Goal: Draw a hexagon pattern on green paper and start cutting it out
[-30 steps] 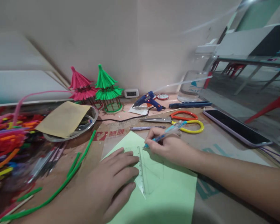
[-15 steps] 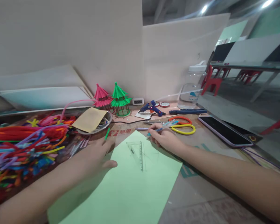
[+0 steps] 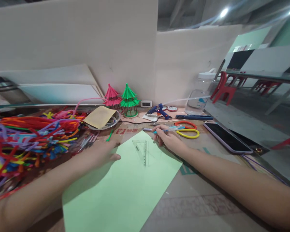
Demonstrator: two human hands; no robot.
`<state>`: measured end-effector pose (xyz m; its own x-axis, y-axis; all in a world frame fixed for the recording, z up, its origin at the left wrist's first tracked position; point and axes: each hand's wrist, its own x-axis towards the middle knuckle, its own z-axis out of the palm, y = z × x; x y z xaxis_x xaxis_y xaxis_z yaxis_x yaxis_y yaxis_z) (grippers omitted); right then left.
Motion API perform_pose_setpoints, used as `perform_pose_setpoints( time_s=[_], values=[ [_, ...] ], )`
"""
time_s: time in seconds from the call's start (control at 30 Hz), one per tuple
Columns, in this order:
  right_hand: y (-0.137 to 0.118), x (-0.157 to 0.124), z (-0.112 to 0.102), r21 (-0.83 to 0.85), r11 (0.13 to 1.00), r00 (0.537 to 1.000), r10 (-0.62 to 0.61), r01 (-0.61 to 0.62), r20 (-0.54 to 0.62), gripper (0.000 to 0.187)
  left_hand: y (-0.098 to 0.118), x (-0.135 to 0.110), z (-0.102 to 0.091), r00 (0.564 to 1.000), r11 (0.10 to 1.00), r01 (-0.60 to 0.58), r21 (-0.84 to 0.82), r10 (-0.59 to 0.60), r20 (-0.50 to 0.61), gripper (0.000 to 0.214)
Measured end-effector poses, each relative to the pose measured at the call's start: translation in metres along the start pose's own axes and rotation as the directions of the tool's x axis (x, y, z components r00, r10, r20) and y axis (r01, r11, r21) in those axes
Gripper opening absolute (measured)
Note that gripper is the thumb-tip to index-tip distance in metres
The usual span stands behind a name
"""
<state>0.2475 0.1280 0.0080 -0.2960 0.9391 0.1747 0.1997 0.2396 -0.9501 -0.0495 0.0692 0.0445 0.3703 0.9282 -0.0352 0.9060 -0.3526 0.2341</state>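
Observation:
A sheet of light green paper [image 3: 116, 193] lies turned with one corner pointing away from me. On it rests a clear triangular ruler [image 3: 145, 153], with faint pencil-like lines just to its right. My left hand [image 3: 102, 153] lies over the paper's left edge, thumb apart and fingers stretched out, holding nothing. Just beyond its fingers is a short green pipe-cleaner piece [image 3: 109, 135]. Near the far corner, my right hand [image 3: 165, 138] is closed round a light blue pen [image 3: 170, 129], which slants across the fingers. Scissors with one orange and one yellow handle [image 3: 190, 133] lie right behind it.
Colourful pipe cleaners [image 3: 38, 135] are heaped at left, near a metal dish [image 3: 116, 120]. Pink [image 3: 111, 95] and green [image 3: 128, 100] pavilion models stand at the back. A blue glue gun [image 3: 159, 110], water bottle [image 3: 198, 100] and phone [image 3: 226, 137] are behind and right.
The view has shifted a little, so the background sits further right. My left hand remains spread at the paper's edge, and my right hand still holds the pen.

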Motion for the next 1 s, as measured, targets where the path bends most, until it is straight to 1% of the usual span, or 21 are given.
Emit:
perform_pose_setpoints(
  time_s=[0.1,0.17,0.23,0.3,0.43,0.5,0.57,0.63,0.7,0.8,0.87,0.93,1.0],
  values=[
    [0.002,0.000,-0.001,0.026,1.000,1.000,-0.018,0.018,-0.016,0.026,-0.004,0.010,0.001,1.000,0.999,-0.019,0.039,0.019,0.022,0.029],
    [0.004,0.000,-0.003,0.029,0.999,0.999,-0.032,0.034,-0.037,0.026,-0.005,0.018,0.001,0.998,0.997,-0.059,0.047,0.058,0.022,0.030],
    [0.004,-0.001,-0.006,0.021,0.999,0.998,-0.041,0.042,-0.050,0.026,-0.003,0.028,0.002,0.990,0.990,-0.136,0.038,0.135,0.027,0.029],
    [0.002,-0.002,-0.008,0.007,0.999,0.998,-0.036,0.036,-0.052,0.025,-0.002,0.039,0.002,0.974,0.974,-0.226,0.027,0.225,0.023,0.027],
    [-0.002,-0.003,-0.009,-0.031,0.999,0.999,-0.013,0.012,-0.051,0.025,-0.004,0.066,-0.002,0.931,0.932,-0.359,0.049,0.361,-0.043,0.032],
    [-0.003,-0.002,-0.009,-0.052,0.999,0.999,-0.003,0.001,-0.050,0.024,-0.005,0.077,-0.003,0.911,0.915,-0.396,0.077,0.402,-0.090,0.034],
    [-0.003,-0.002,-0.009,-0.071,0.997,0.999,0.016,-0.020,-0.047,0.023,-0.001,0.084,-0.003,0.893,0.903,-0.417,0.103,0.428,-0.135,0.033],
    [-0.003,-0.001,-0.009,-0.087,0.995,0.998,0.042,-0.046,-0.043,0.022,0.009,0.085,0.001,0.880,0.896,-0.430,0.109,0.444,-0.171,0.032],
    [-0.002,0.000,-0.009,-0.097,0.993,0.997,0.060,-0.064,-0.041,0.022,0.024,0.080,0.008,0.866,0.883,-0.461,0.092,0.470,-0.172,0.033],
    [0.001,0.000,-0.009,-0.108,0.992,0.998,0.058,-0.062,-0.037,0.023,0.047,0.072,0.018,0.820,0.822,-0.568,0.048,0.570,-0.059,0.045],
    [0.002,0.000,-0.010,-0.117,0.992,0.998,0.053,-0.057,-0.034,0.024,0.056,0.067,0.021,0.795,0.794,-0.606,0.041,0.606,0.010,0.047],
    [0.003,0.000,-0.010,-0.125,0.991,0.998,0.053,-0.057,-0.036,0.025,0.060,0.061,0.022,0.804,0.802,-0.594,0.062,0.593,0.038,0.051],
    [0.002,0.000,-0.009,-0.133,0.989,0.998,0.056,-0.061,-0.041,0.024,0.060,0.055,0.024,0.834,0.829,-0.552,0.092,0.551,0.038,0.056]
  ],
)
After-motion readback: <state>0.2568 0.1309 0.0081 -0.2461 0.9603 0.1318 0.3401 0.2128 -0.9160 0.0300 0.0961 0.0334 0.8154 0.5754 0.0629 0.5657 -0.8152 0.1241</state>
